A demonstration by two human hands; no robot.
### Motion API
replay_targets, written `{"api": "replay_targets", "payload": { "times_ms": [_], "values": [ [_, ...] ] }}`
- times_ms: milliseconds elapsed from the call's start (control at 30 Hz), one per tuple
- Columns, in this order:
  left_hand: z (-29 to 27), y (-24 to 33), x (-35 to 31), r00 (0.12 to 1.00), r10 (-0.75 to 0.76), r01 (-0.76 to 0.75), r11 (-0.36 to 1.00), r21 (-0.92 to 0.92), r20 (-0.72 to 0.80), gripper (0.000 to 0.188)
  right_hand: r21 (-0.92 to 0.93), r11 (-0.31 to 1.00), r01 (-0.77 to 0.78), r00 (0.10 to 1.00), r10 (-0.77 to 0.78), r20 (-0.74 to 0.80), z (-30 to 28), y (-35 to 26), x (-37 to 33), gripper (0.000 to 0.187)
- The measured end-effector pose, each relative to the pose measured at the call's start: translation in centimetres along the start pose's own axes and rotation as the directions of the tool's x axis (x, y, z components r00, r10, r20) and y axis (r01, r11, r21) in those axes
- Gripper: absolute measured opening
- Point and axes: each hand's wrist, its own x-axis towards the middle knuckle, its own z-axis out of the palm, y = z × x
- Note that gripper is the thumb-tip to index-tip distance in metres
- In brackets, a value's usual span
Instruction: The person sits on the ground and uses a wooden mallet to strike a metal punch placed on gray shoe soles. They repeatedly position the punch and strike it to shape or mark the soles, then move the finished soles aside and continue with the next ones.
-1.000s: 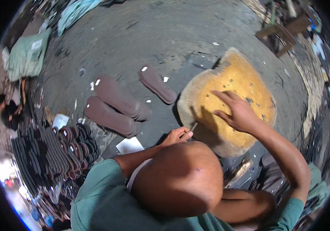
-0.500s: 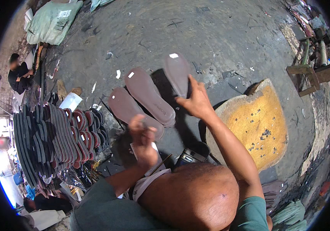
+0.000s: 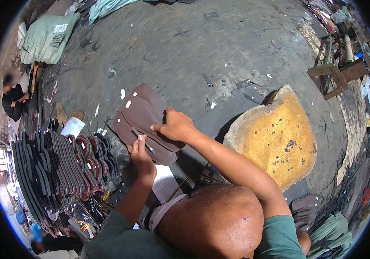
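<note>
Several brown shoe soles (image 3: 138, 116) with small white stickers overlap on the dark floor in front of me. My right hand (image 3: 174, 125) grips the right edge of this group, thumb on top and the other fingers partly hidden at the edge. At the near left side, my left hand (image 3: 142, 162) pinches a slim dark and silver pen-like stick (image 3: 143, 140), held slanting over the soles. A white sheet (image 3: 164, 183) lies below the soles, between my left forearm and my bent knee.
Stacked soles (image 3: 64, 168) stand at the left. A yellow-topped block (image 3: 275, 134), strewn with dark bits, sits at the right. Beyond are a wooden frame (image 3: 329, 77) and a pale green sack (image 3: 49, 39). A person (image 3: 14, 101) sits far left; scraps dot the floor.
My right hand has moved left with its sole, bringing it over the other two, which now overlap. My left hand has shifted left, and the pen-like stick now shows clearly.
</note>
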Motion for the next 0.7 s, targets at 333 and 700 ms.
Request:
{"api": "replay_targets", "payload": {
  "times_ms": [333,700],
  "values": [
    [0.7,2.0,-0.9,0.900,0.422,-0.399,0.705,0.587,0.105,0.032,0.131,0.988,0.080,0.974,-0.049,-0.222,-12.2,5.0,-9.5,0.099],
    [15.9,-1.7,-8.4,0.609,0.382,-0.478,0.876,-0.063,0.695,0.012,-0.304,0.855,-0.420,0.808,0.200,-0.554,-7.5,29.5,-32.2,0.081]
  ]
}}
